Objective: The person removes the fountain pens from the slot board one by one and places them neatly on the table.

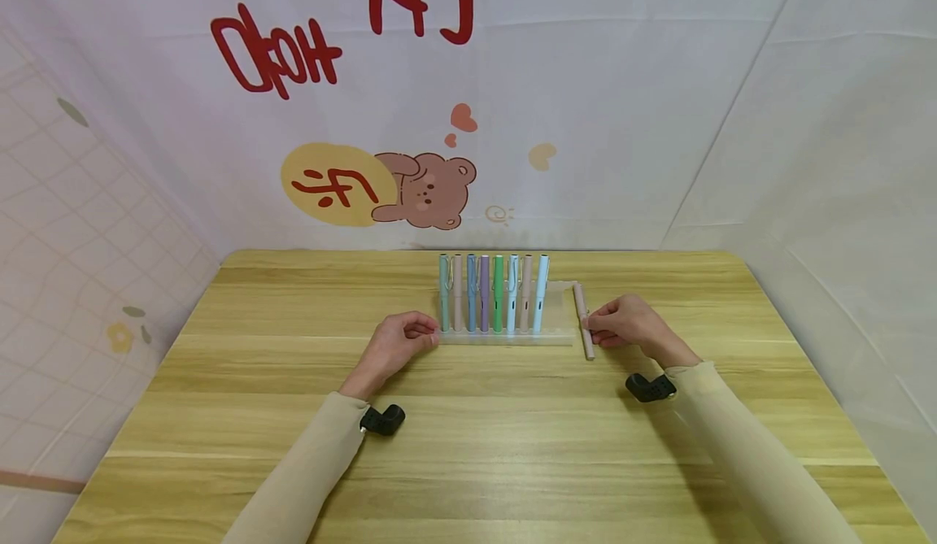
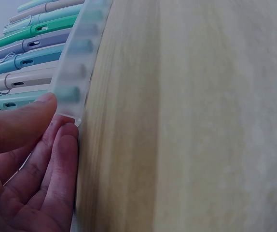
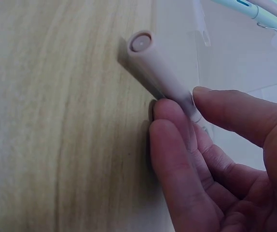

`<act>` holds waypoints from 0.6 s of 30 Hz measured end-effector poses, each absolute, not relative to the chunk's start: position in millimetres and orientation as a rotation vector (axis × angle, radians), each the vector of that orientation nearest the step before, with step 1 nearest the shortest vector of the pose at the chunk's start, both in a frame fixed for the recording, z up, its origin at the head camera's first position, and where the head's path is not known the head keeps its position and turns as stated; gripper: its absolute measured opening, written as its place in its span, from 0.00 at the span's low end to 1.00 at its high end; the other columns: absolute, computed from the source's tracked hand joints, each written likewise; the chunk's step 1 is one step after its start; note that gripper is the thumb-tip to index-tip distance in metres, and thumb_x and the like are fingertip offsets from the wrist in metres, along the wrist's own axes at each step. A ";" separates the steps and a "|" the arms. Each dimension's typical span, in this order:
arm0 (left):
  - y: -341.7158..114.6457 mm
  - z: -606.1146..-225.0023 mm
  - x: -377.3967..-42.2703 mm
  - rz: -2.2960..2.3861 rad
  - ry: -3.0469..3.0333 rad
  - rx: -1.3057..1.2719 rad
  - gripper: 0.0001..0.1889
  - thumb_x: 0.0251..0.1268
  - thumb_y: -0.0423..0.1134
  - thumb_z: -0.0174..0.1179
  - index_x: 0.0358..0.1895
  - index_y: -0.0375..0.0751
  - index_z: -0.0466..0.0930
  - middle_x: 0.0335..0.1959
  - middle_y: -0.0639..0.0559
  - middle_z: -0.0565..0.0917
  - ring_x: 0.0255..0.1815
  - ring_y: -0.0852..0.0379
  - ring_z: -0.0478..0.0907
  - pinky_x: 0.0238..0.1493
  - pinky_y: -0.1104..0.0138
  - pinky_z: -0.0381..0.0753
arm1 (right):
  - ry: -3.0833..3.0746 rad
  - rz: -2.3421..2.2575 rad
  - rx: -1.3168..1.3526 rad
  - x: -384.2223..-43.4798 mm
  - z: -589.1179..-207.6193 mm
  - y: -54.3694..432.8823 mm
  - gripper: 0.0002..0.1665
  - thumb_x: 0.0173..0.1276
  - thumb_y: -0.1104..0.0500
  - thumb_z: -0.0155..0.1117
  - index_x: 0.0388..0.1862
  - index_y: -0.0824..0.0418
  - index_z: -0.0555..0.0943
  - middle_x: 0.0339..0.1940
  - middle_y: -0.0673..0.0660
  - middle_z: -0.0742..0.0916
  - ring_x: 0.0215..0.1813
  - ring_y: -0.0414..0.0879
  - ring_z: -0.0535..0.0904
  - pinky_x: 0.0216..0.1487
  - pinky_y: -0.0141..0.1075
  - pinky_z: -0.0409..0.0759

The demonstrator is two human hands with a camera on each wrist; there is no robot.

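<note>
A clear pen stand (image 1: 554, 339) stands towards the back of the table, with several pens leaning upright in a row. They run from a teal pen (image 1: 444, 304) on the left, past a green pen (image 1: 499, 304), to a light blue pen (image 1: 540, 300) on the right. My left hand (image 1: 398, 339) grips the front left corner of the stand, thumb (image 2: 37, 116) over its lip beside the teal pen. Just past the stand's right end, my right hand (image 1: 631, 320) pinches a pale pink pen (image 1: 581, 302) between thumb and fingers. Its round end (image 3: 141, 42) points towards me, close over the table.
The wooden table (image 1: 483, 438) reaches back to a wall sheet (image 1: 600, 105) printed with a bear (image 1: 432, 194) and red characters. On each wrist sits a black camera mount (image 1: 382, 420). The stand's right end holds a slot without a pen.
</note>
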State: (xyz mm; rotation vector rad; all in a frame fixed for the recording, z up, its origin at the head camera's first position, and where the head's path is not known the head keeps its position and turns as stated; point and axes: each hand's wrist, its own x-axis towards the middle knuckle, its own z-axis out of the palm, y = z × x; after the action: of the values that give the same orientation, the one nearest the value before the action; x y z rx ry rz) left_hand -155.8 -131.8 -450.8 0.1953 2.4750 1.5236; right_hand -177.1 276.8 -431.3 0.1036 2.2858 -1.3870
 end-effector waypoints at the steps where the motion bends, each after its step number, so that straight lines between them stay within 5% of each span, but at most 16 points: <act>1: -131.8 -451.0 -155.8 1.524 2.476 0.197 0.09 0.70 0.33 0.68 0.49 0.36 0.86 0.43 0.47 0.87 0.46 0.52 0.84 0.52 0.60 0.80 | 2.286 -1.387 0.103 -177.0 -431.2 276.8 0.19 0.74 0.61 0.67 0.51 0.78 0.83 0.34 0.56 0.90 0.35 0.40 0.85 0.40 0.34 0.86; 18: -131.1 -451.7 -156.0 1.518 2.474 0.179 0.08 0.70 0.33 0.68 0.49 0.38 0.86 0.43 0.49 0.87 0.45 0.54 0.83 0.51 0.60 0.79 | 2.290 -1.412 0.100 -169.9 -430.7 287.5 0.25 0.76 0.58 0.65 0.58 0.80 0.79 0.38 0.56 0.89 0.41 0.42 0.85 0.47 0.36 0.86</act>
State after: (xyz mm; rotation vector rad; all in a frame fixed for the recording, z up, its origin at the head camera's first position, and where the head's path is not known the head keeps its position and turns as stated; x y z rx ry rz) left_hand -156.0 -131.1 -451.7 0.1794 2.4738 1.5181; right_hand -169.9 287.5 -430.7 0.1003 2.2896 -1.4124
